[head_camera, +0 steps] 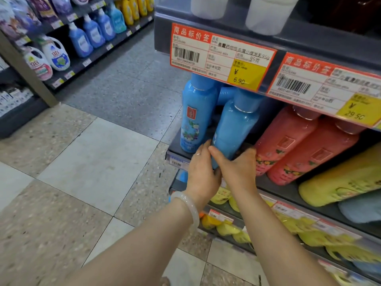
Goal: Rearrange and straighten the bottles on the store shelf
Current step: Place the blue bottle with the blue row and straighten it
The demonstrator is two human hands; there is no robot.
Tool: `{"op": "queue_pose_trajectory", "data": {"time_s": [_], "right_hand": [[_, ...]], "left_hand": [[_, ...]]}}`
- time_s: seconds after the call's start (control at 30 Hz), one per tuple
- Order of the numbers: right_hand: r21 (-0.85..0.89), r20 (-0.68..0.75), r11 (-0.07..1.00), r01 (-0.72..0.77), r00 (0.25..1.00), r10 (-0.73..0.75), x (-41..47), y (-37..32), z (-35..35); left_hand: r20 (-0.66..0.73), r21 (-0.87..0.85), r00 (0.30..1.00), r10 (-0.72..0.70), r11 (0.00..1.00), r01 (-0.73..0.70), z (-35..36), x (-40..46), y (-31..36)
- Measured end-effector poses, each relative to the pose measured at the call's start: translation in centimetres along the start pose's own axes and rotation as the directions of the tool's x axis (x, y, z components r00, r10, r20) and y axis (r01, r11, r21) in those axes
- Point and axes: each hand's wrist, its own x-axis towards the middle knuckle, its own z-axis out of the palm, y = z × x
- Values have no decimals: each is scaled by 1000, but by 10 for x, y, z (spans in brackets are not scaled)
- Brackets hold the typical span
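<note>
A tilted blue bottle (pixel 234 129) leans at the front of the dark shelf (pixel 175 147), its label turned away. My left hand (pixel 203 170) and my right hand (pixel 237 168) both clasp its base from either side. Just left of it stands an upright blue bottle (pixel 194 118) with a flowered label facing out. A third blue bottle (pixel 224 96) lies behind them, mostly hidden. To the right, two pink bottles (pixel 292 139) stand in a row, then a yellow bottle (pixel 338 182).
The shelf above juts out overhead with red price tags (pixel 222 60) along its edge. Lower shelves hold yellow packs (pixel 226 228). Across the tiled aisle (pixel 92 162), another rack holds blue and white detergent jugs (pixel 82 40).
</note>
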Motion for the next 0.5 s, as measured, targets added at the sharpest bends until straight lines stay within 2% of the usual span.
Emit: {"op": "queue_pose_trajectory", "data": {"time_s": [0.1, 0.2, 0.3, 0.4, 0.5], "right_hand": [[41, 103, 999, 15, 995, -19, 5, 4, -2], [70, 205, 997, 45, 977, -59, 2, 10, -7], [8, 121, 999, 45, 992, -45, -3, 11, -6], [1, 27, 1000, 13, 1000, -13, -5, 9, -4], [55, 97, 998, 25, 995, -30, -4, 12, -3]], "left_hand": [[-32, -19, 999, -30, 999, 30, -4, -2, 1], [-92, -10, 996, 5, 1000, -6, -7, -6, 1], [-50, 62, 998, 26, 998, -23, -4, 1, 0], [22, 33, 999, 40, 999, -40, -3, 5, 0], [-37, -13, 999, 9, 1000, -10, -3, 5, -7]]}}
